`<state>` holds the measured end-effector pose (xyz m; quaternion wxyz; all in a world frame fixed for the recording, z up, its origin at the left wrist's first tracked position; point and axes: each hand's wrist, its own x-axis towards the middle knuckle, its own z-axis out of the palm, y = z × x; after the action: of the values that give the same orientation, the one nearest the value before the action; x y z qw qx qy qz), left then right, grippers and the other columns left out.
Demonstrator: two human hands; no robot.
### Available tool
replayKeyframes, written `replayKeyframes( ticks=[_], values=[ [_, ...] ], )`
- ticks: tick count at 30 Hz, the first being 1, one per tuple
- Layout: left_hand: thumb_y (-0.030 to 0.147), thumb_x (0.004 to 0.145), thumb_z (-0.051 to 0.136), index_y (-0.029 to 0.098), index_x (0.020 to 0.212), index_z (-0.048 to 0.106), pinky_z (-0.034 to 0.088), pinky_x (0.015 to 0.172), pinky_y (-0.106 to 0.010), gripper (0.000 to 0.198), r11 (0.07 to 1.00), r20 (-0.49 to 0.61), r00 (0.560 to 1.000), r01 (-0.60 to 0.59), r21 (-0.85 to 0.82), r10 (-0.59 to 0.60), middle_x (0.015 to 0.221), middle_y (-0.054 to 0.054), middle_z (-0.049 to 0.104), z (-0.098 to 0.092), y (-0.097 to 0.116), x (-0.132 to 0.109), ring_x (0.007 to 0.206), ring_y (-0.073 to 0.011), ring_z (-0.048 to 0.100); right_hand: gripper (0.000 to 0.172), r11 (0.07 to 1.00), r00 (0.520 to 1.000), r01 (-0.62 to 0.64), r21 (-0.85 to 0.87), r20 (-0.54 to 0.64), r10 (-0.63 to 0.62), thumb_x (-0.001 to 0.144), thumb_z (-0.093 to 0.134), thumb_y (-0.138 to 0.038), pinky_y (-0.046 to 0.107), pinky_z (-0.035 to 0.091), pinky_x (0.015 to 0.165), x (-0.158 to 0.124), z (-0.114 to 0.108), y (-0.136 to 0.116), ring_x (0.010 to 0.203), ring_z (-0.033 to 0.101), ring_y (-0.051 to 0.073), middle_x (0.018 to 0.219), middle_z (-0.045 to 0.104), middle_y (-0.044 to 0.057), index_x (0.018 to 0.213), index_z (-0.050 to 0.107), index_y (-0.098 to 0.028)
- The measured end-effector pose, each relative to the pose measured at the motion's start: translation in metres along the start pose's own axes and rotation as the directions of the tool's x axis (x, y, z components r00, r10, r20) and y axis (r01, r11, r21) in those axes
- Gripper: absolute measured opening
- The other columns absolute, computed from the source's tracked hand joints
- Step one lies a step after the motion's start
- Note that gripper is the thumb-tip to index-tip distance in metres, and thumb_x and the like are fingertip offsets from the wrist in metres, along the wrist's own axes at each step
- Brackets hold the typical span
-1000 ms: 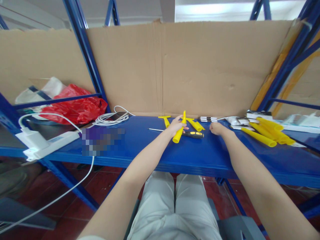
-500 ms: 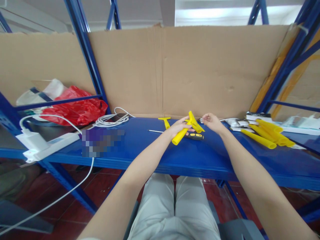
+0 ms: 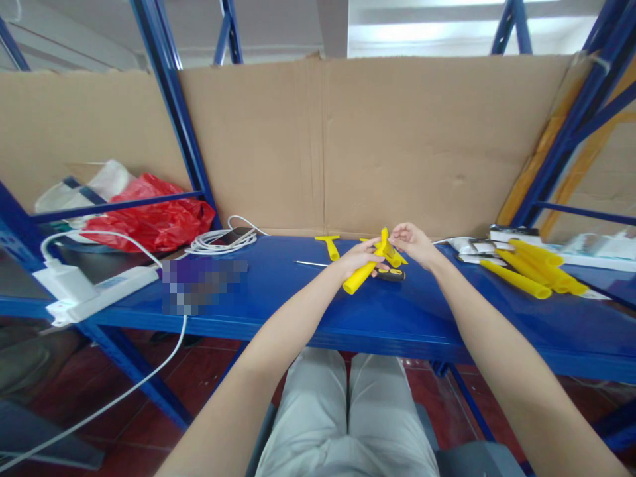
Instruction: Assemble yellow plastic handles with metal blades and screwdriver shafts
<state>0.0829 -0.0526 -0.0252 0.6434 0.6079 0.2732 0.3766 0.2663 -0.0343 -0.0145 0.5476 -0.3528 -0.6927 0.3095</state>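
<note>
On the far left a white plastic power strip (image 3: 99,291) lies at the edge of the blue metal shelf (image 3: 298,311), with its cord hanging down toward the red tiled floor (image 3: 149,417). Behind it is a crumpled, shiny red plastic bag (image 3: 149,218), and next to that a loose coil of white cable (image 3: 218,240). More to the right, a thin metal rod (image 3: 311,264) lies flat on the shelf, near a small yellow T-shaped part (image 3: 328,245).

The left hand (image 3: 358,257) is curled around a smooth, round yellow tube (image 3: 358,279) and holds it tilted just above the shelf, in the middle. At the tube's upper end sits a flat yellow piece (image 3: 385,242), and the right hand (image 3: 412,240) pinches it with the fingertips. Under the hands lies a screwdriver (image 3: 392,273) with a black and yellow handle. Far right, several more yellow tubes (image 3: 531,268) lie in a pile.

A wall of plain brown cardboard (image 3: 397,146) closes the back of the shelf, between blue steel posts.

Half a second ago the right hand was open just beside the flat piece; now it has closed onto it.
</note>
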Motion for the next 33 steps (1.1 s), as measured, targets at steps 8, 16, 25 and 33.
replayKeyframes(
  ticks=[8,16,25,33],
  values=[
    [-0.002,0.08,0.059,0.025,0.147,0.045,0.045,0.045,-0.016,0.074,1.0,0.009,1.0,0.004,0.018,-0.004,0.124,-0.015,0.066,-0.001,0.0,-0.001,0.064,-0.0139,0.072,0.055,0.999,0.999,-0.03,-0.02,-0.014,0.03,0.05,0.086,-0.049,0.032,0.053,0.07,0.0,0.0,0.001,0.069,0.059,0.014,0.072,0.06,-0.003,0.082,0.051,-0.023],
    [-0.003,0.079,0.061,0.025,0.147,0.046,0.047,0.047,-0.018,0.075,1.0,0.018,1.0,0.011,0.02,-0.012,0.124,-0.015,0.066,-0.003,0.005,-0.004,0.066,-0.014,0.072,0.05,0.987,0.99,-0.033,-0.159,-0.138,0.011,0.056,0.084,-0.047,0.038,0.052,0.084,0.005,-0.004,0.013,0.078,0.058,0.015,0.085,0.061,0.001,0.087,0.053,-0.023],
    [-0.001,0.08,0.059,0.025,0.15,0.04,0.046,0.047,-0.017,0.077,0.999,0.004,1.0,0.031,-0.035,-0.031,0.116,-0.012,0.068,0.0,0.01,-0.005,0.063,-0.0123,0.07,0.043,0.934,0.981,-0.189,-0.303,-0.106,0.164,0.082,0.063,-0.058,0.042,0.049,0.099,-0.001,0.001,0.019,0.109,0.062,0.023,0.115,0.066,0.012,0.102,0.058,-0.02],
    [-0.002,0.082,0.056,0.027,0.148,0.04,0.046,0.047,-0.016,0.074,0.989,-0.194,0.977,0.061,-0.133,-0.086,0.117,-0.011,0.067,-0.006,0.01,0.0,0.063,-0.0111,0.07,0.043,0.739,0.993,-0.095,-0.667,-0.115,0.024,0.078,0.065,-0.057,0.046,0.05,0.093,0.005,-0.013,0.021,0.102,0.065,0.03,0.106,0.07,0.016,0.095,0.067,-0.017]
  ],
)
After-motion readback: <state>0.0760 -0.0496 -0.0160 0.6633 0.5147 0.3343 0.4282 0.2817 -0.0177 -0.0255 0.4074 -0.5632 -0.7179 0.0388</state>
